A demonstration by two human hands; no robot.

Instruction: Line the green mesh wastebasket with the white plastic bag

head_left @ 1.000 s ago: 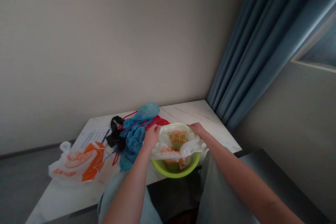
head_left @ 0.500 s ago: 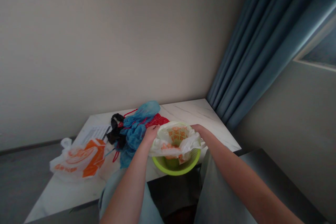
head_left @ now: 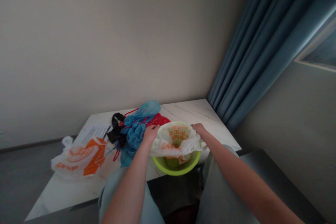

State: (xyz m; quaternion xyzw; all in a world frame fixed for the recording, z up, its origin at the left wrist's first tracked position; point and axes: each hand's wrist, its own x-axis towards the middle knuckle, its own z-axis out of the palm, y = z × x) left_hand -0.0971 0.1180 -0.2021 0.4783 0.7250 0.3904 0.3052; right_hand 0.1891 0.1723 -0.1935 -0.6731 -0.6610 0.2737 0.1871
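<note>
A lime-green basket (head_left: 176, 172) is in front of my knees, at the near edge of the white table. A white plastic bag (head_left: 161, 147) with orange print lies spread over its far rim and down into it. My left hand (head_left: 151, 134) is closed on the bag at the left side of the rim. On the right side, my right hand (head_left: 198, 129) grips the bag and rim too, its fingertips partly hidden. The front part of the basket's inside shows below the bag's loose edge.
Left of the basket lie crumpled blue plastic bags (head_left: 135, 136), a red bag (head_left: 160, 119) and a black bag (head_left: 115, 135). A white and orange bag (head_left: 78, 159) rests by a printed sheet (head_left: 91, 133). A blue curtain (head_left: 244, 66) hangs at the right.
Almost nothing differs. Both hands keep their hold on the bag at the basket's rim, and the view has shifted very slightly.
</note>
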